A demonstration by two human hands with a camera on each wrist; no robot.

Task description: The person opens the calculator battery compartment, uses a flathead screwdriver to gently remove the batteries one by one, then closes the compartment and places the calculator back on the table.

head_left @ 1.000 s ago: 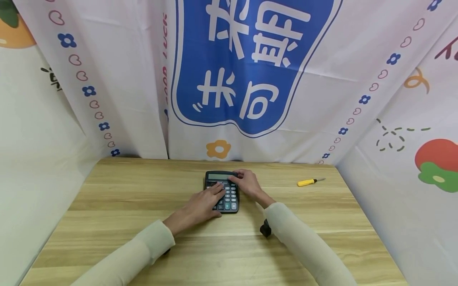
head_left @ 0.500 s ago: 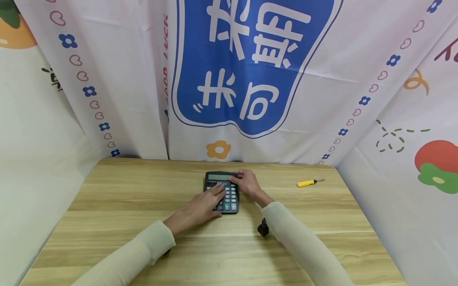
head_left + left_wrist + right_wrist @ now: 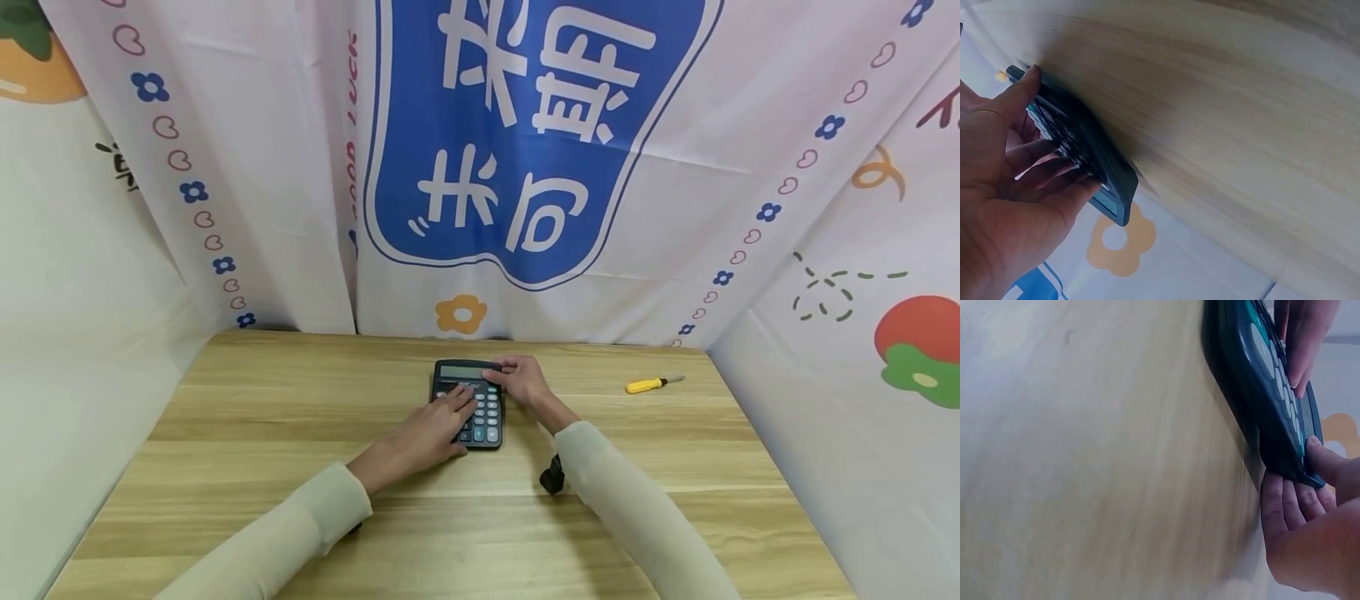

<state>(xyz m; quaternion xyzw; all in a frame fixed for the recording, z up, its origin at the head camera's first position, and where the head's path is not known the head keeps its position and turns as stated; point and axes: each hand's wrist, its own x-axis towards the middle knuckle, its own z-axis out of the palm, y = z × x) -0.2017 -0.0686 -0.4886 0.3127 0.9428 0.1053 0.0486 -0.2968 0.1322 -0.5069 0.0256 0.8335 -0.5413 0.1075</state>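
A black desktop calculator [image 3: 491, 422] lies near the table's back, its display [image 3: 459, 372] away from the person. My left hand [image 3: 426, 433] rests across its keys with fingers extended, the thumb at the near edge and part of the keypad hidden below. In the left wrist view, the fingertips [image 3: 1091, 181] touch the face, and the thumb lies along the side of the calculator [image 3: 1107, 156]. My right hand [image 3: 523, 385] pinches the upper right corner. There, in the right wrist view, the thumb [image 3: 1325, 459] sits on top and the curled fingers [image 3: 1288, 503] reach beneath the calculator [image 3: 1272, 412].
To the right on the wooden table [image 3: 262, 417] lies a screwdriver [image 3: 645, 386] with a yellow handle. A black wrist-worn device [image 3: 552, 475] shows under the right sleeve. Printed cloth [image 3: 645, 250] hangs along the back edge, and white walls [image 3: 817, 400] flank both sides.
The head view has shifted very slightly. Both hands keep their places on the calculator, and nothing else has visibly moved.
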